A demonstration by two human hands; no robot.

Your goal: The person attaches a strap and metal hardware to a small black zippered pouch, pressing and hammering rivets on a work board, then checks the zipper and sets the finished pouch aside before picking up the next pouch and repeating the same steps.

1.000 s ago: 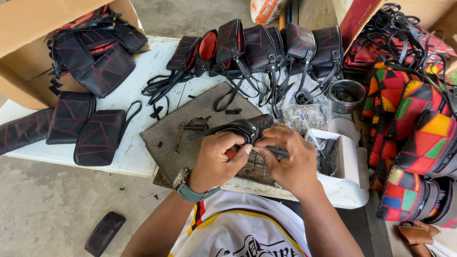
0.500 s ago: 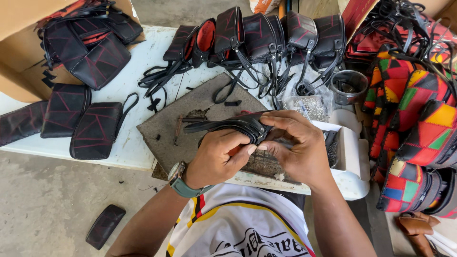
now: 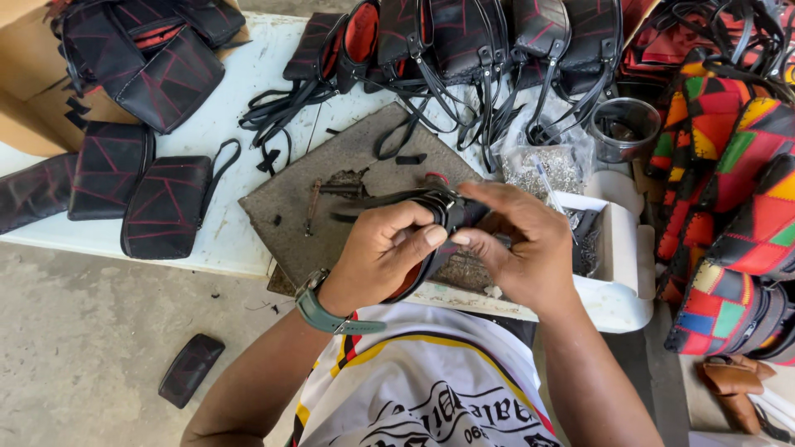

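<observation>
My left hand [image 3: 383, 255] and my right hand [image 3: 517, 242] meet in front of my chest, both closed on a black leather strap [image 3: 414, 201] whose loop curves between my fingers. A green watch sits on my left wrist. Under my hands lies a grey square work board [image 3: 339, 165] with a small metal tool [image 3: 313, 205] and leather scraps on it.
Black pouches with red stitching [image 3: 166, 207] lie at the left and in a cardboard box [image 3: 33, 58]; more stand in a row at the back [image 3: 464, 33]. Multicoloured patchwork bags [image 3: 737, 190] pile up at the right. A white tray [image 3: 617, 273], a metal cup [image 3: 623, 128], and a pouch on the floor [image 3: 190, 368].
My hands have come closer to my body with the strap, and my left thumb now presses against it. The view has tilted down a little.
</observation>
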